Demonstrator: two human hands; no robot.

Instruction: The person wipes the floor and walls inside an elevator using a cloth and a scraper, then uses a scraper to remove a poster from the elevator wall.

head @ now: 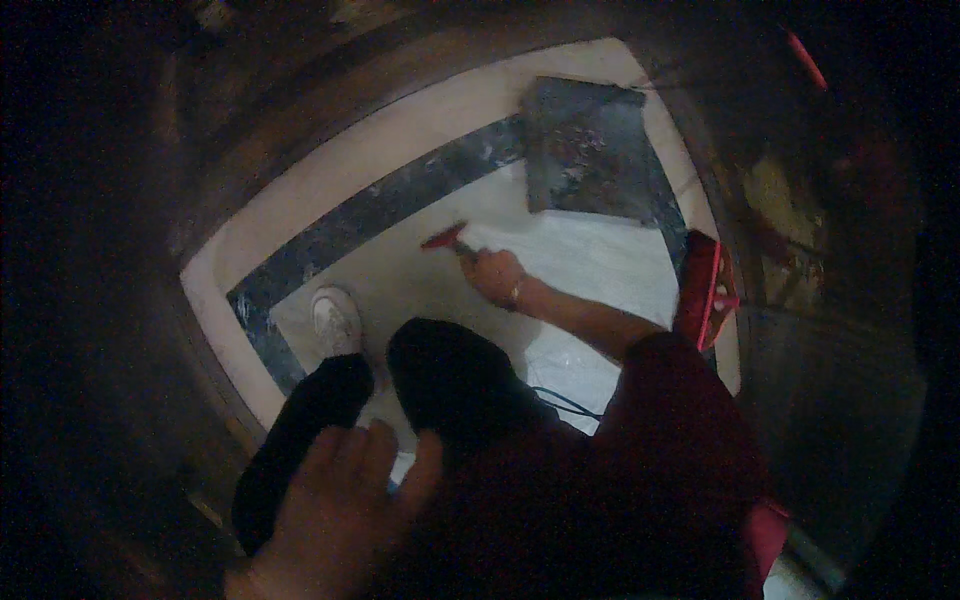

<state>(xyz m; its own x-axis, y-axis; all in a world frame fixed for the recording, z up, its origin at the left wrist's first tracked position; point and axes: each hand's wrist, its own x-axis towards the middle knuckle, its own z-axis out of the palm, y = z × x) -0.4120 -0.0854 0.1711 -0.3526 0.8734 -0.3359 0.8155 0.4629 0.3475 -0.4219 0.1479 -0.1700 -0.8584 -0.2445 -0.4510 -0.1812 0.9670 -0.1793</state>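
My right hand (495, 276) grips the short dark handle of a small hand tool with a red, wide head (446, 236). It may be a scraper or a brush; the dim picture does not settle it. That head is over the pale floor (472, 202), and whether it touches is unclear. Close to the camera, my left hand (345, 495) is blurred in front of my dark-trousered leg. Its thumb stands apart from the fingers, and no object shows in its grasp. A white shoe (334, 319) rests on the floor left of the tool.
A dark grey mat or panel (589, 146) lies in the far corner. Dark marbled border strips (390, 191) run along the floor inside a beige edge (420, 112). At the right stands a red object (697, 289), perhaps a container. A thin dark cable (566, 403) lies beside my knee.
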